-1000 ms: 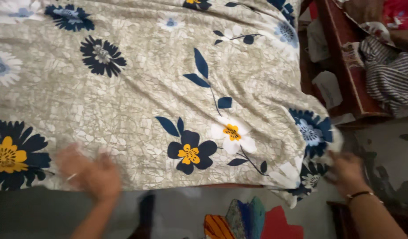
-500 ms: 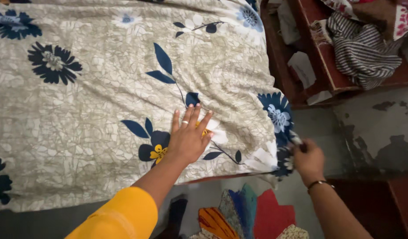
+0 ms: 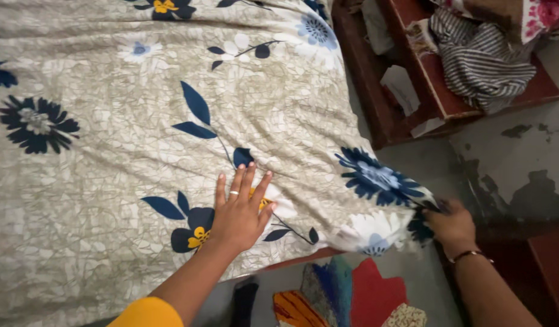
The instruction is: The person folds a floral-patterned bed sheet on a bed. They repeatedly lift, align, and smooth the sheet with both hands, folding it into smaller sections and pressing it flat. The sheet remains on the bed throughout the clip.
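Observation:
A beige bedsheet (image 3: 109, 151) printed with dark blue, white and yellow flowers covers the bed. My left hand (image 3: 238, 213), with a ring on one finger, lies flat and spread on the sheet near the bed's front edge. Its sleeve is yellow. My right hand (image 3: 452, 227), with a thin bracelet at the wrist, grips the sheet's corner (image 3: 420, 213) and holds it stretched out past the bed's right edge, over the floor.
A red-brown wooden shelf (image 3: 440, 91) stands to the right of the bed, with a striped cloth (image 3: 482, 57) and papers on it. A multicoloured mat (image 3: 346, 297) lies on the grey floor (image 3: 515, 157) below the bed's front edge.
My left hand came from the bed's front left edge onto the sheet and stays pressed flat. My right hand has drawn the sheet corner farther right, spreading the fabric.

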